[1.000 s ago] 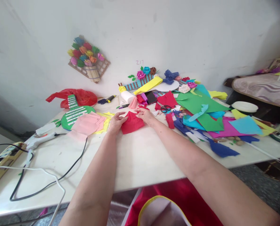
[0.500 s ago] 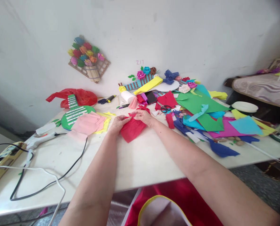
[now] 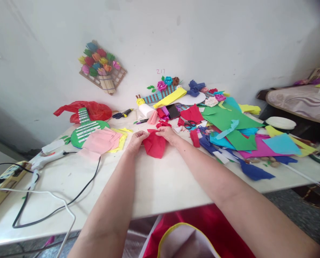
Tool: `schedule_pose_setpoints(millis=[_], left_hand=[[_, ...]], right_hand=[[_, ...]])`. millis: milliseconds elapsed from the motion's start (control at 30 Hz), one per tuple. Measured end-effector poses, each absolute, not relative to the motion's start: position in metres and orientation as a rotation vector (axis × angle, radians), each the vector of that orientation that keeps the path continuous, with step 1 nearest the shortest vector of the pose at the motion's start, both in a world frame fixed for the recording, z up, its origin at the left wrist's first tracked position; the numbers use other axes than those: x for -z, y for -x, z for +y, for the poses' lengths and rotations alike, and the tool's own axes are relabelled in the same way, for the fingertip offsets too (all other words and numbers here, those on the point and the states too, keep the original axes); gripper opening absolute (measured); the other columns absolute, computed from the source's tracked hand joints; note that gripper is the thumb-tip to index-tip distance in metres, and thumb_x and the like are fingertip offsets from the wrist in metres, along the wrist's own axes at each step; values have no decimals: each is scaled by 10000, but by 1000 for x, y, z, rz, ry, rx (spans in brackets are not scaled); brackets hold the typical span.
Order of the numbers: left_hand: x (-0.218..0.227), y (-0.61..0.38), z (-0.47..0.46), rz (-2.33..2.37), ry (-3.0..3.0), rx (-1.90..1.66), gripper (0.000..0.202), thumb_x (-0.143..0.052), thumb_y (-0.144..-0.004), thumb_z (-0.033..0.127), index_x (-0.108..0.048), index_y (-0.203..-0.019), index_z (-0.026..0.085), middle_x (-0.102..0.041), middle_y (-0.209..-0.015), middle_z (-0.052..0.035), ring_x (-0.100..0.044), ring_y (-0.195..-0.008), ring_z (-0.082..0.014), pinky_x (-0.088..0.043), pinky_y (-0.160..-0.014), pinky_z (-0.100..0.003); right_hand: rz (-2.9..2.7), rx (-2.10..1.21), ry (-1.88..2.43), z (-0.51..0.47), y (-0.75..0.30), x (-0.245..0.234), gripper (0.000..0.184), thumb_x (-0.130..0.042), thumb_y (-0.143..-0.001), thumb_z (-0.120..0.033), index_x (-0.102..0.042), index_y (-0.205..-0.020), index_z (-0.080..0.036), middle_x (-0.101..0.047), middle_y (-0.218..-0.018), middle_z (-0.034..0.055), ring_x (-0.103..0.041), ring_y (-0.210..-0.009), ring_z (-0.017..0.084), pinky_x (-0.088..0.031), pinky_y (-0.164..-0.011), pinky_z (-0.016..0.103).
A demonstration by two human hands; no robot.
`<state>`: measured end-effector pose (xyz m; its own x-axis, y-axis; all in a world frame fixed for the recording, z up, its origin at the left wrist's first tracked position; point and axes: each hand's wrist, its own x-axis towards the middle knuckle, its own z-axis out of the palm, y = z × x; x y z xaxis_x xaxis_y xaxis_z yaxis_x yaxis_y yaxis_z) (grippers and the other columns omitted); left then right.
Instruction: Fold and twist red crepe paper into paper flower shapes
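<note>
A piece of red crepe paper (image 3: 155,146) hangs between my two hands, above the middle of the white table. My left hand (image 3: 137,140) pinches its upper left edge between thumb and fingers. On the other side, my right hand (image 3: 166,134) grips the top right edge with closed fingers. The paper's lower part hangs loose towards me and looks gathered at the top. Left of my left hand lie pink paper pieces (image 3: 100,141) on top of yellow ones (image 3: 122,138). Small red paper scraps (image 3: 163,124) lie just beyond my right hand.
A white glue gun (image 3: 48,160) with a black cord lies at the left, near a power strip (image 3: 8,184). Scissors (image 3: 189,124), a phone (image 3: 173,111) and green paper sheets (image 3: 230,120) crowd the right. A green guitar-shaped craft (image 3: 86,129) stands back left.
The red paper has been drawn in and looks narrower, its lower end slightly higher. Both hands remain at nearly the same place, with their grip a little shifted.
</note>
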<state>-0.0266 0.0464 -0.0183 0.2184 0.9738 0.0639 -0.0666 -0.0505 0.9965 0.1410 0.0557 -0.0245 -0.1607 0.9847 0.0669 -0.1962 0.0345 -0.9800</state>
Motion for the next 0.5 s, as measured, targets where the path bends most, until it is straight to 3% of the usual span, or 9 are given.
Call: schedule_pose_setpoints(millis=[267, 500], left_hand=[[18, 27, 46, 952, -1394, -1048, 336, -733, -569, 418, -531, -622, 155, -557, -522, 24, -462, -436, -74, -313, -420, -195], [22, 29, 50, 980, -1326, -1260, 341, -732, -577, 414, -520, -630, 153, -567, -523, 22, -467, -427, -69, -313, -404, -183]], right_hand=[[-1298, -1406, 900, 53, -141, 21, 138, -693, -573, -171, -611, -682, -152, -621, -661, -10, -570, -618, 115, -445, -619, 253], [-1233, -1348, 934, 52, -144, 21, 134, -669, -594, -220, -565, -628, -143, -581, -589, -21, -524, -543, 97, -396, -545, 230]])
